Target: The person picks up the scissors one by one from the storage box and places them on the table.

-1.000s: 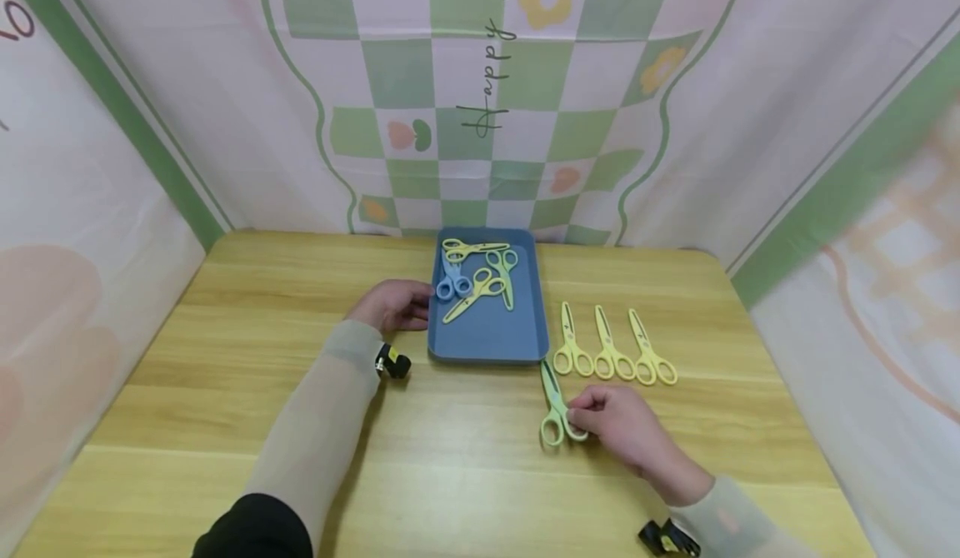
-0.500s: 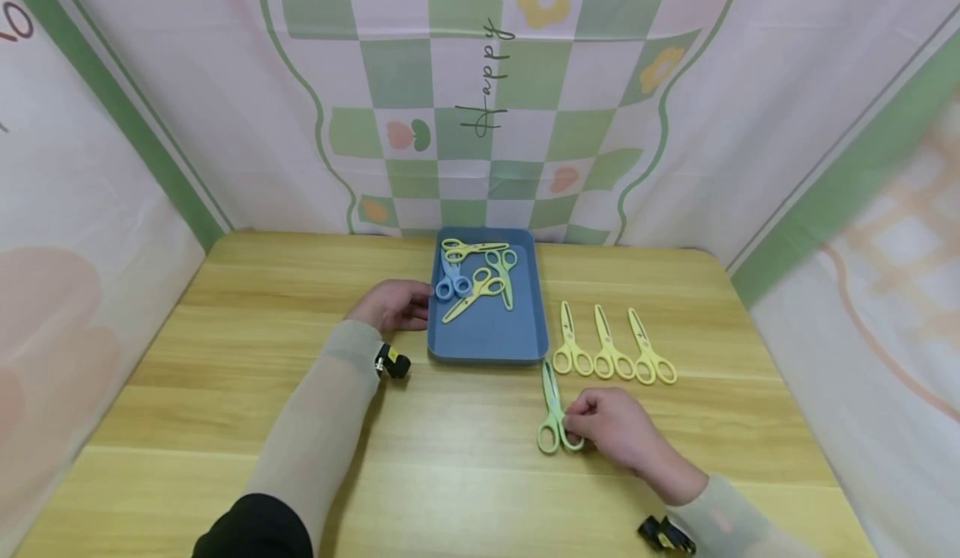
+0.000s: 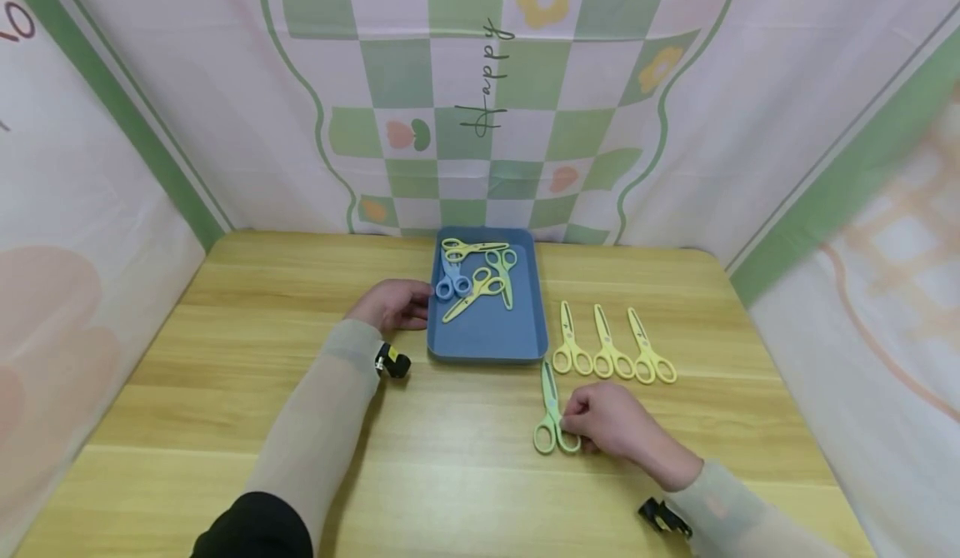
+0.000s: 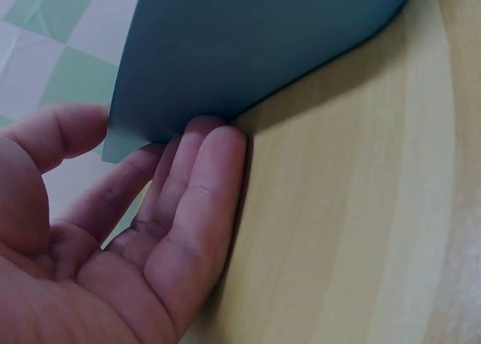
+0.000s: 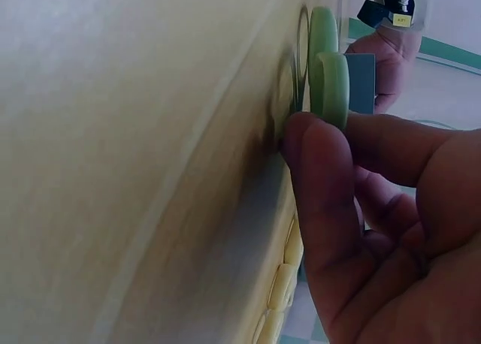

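With thumb and fingers, my right hand pinches the right handle loop of a pair of green scissors. Their tip points away from me, near the front right corner of a blue-grey tray. In the right wrist view the green scissors are edge-on, just at the tabletop. My left hand is at the tray's left side; in the left wrist view its fairly straight fingers touch the outer wall and the thumb meets the rim. Inside the tray lie blue scissors, green scissors and two yellow pairs.
Right of the tray, three yellow scissors lie in a row, tips pointing away. All this stands on a wooden table. A patterned cloth hangs behind it, with more cloth at both sides.
My right hand has shifted slightly left, swinging the handles of the green scissors left while the tip stays near the tray corner. My left hand and the tray hold still.
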Motion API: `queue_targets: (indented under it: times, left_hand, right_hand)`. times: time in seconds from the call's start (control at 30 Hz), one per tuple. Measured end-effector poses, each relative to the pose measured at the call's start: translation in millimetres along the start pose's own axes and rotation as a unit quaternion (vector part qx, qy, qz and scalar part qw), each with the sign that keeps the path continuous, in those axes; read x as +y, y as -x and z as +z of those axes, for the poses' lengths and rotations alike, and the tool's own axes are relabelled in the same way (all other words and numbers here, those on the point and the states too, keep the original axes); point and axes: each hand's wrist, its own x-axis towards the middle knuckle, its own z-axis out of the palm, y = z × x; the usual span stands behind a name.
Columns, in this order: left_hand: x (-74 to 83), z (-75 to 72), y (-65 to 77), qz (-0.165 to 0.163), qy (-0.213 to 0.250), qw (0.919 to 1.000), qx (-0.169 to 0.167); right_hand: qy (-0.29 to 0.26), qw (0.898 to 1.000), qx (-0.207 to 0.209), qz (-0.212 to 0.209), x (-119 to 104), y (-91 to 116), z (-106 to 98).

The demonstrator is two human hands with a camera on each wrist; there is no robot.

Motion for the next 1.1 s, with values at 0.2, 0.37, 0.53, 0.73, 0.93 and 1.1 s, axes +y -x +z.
queue_targets:
  times: [0.2,0.37,0.53,0.73,0.93,1.1]
  left_hand:
    - [0.5,-0.2,0.3,-0.002,0.0,1.0,0.002]
    - [0.6,0.3,1.0,-0.002,-0.002,1.0,0.001]
    - [0.1,0.7,0.5,-0.003,0.002,1.0,0.001]
    - [-0.1,0.7,-0.4,-0.003,0.006,1.0,0.0]
    - [-0.6,0.3,-0.8,-0.003,0.005,1.0,0.001]
    - [-1.7,0.6,-2.2,-0.002,0.004,1.0,0.003]
  right_hand:
    - [0.008,1.0,-0.009,-0.009,0.1,-1.6,-1.8]
    - [0.016,1.0,-0.01,-0.015,0.2,-2.3,-2.4]
    - [0.018,1.0,-0.009,-0.008,0.7,-2.8,-1.3]
    - [0.031,0.999,-0.001,-0.013,1.6,-2.9,-1.4]
    - [0.039,0.999,0.007,-0.02,0.5,-1.4,-2.5]
    - [0.05,0.999,0.014,-0.007,-1.0,-2.5,-3.7]
